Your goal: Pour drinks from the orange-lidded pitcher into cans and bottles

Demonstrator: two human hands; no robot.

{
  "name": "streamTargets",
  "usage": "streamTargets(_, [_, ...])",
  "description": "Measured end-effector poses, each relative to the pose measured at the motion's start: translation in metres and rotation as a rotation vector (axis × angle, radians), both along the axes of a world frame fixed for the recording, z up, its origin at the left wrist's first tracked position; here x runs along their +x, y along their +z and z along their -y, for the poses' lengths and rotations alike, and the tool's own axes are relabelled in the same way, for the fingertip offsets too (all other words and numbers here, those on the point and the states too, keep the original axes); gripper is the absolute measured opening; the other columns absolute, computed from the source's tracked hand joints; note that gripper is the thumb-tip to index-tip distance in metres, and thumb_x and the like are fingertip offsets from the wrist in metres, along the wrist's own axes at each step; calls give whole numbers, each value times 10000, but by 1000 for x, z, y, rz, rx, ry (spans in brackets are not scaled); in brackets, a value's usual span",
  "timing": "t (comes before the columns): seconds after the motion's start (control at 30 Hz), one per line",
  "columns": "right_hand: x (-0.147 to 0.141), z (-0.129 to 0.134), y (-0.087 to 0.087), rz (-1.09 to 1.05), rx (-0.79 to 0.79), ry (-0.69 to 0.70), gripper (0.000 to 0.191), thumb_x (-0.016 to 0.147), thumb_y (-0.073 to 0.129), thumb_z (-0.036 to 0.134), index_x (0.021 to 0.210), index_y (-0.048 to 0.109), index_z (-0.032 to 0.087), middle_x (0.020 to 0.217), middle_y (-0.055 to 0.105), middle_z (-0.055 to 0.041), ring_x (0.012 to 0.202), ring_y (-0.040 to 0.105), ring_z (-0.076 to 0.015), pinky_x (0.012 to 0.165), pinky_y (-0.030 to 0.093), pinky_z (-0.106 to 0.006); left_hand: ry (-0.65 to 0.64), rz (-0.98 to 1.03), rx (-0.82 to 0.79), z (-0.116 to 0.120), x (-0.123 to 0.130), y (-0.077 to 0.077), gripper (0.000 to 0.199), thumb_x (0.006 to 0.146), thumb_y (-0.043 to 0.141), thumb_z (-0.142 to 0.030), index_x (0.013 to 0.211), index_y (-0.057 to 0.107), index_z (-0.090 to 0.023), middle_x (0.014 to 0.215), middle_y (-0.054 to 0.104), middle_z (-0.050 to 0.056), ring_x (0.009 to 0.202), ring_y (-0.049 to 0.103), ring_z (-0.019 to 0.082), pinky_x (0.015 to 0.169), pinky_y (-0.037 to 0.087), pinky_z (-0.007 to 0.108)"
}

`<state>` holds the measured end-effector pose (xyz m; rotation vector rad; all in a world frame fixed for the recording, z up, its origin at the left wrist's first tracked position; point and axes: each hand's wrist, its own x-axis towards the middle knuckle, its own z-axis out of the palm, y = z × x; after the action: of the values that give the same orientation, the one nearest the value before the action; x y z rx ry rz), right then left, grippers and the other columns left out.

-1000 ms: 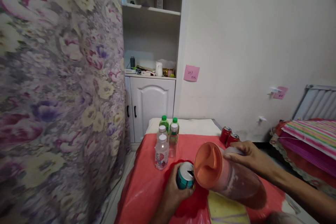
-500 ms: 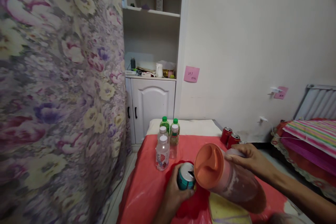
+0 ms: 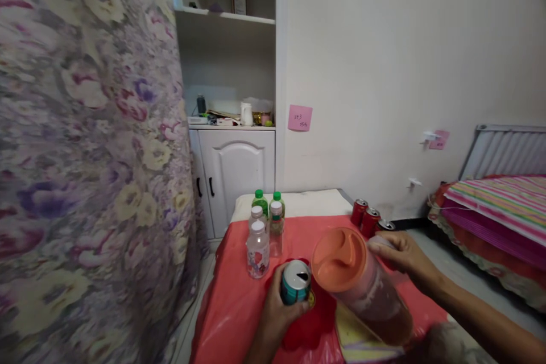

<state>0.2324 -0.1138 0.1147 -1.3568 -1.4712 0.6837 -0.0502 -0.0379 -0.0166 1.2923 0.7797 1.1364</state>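
My left hand (image 3: 277,310) is wrapped round a teal drink can (image 3: 295,287), its silver top open and facing up. Beneath the can lies a red dish (image 3: 309,324). In my right hand (image 3: 401,256) is the handle of a clear pitcher (image 3: 375,301) with an orange lid (image 3: 339,260). Brown liquid fills part of the pitcher, which tilts with its lid toward the can. A small gap separates lid and can. Under the pitcher, a yellow cloth (image 3: 356,335) lies on the table.
Several bottles stand at the table's left, among them a clear patterned bottle (image 3: 257,253) and a green-capped bottle (image 3: 259,202). Red cans (image 3: 359,212) line the right side. A red cloth (image 3: 230,296) covers the table. A floral curtain (image 3: 94,153) hangs left; a bed (image 3: 499,210) stands right.
The pitcher has tipped back toward upright and its lid has come away from the can. The whole view has shifted slightly, showing more of the cans at right.
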Motion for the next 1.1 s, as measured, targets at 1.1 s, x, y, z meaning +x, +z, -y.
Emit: streamTargets(1.1, [28,-29,-114,-527,287,-383,457,869,636,521,599,402,235,551,275,79,505,228,-118,487,175,-282,225,-107,-24,-18,1,-28,832,450,909,-452,1185,606,-204,1069,753,88,1076,684,369,921,542,405])
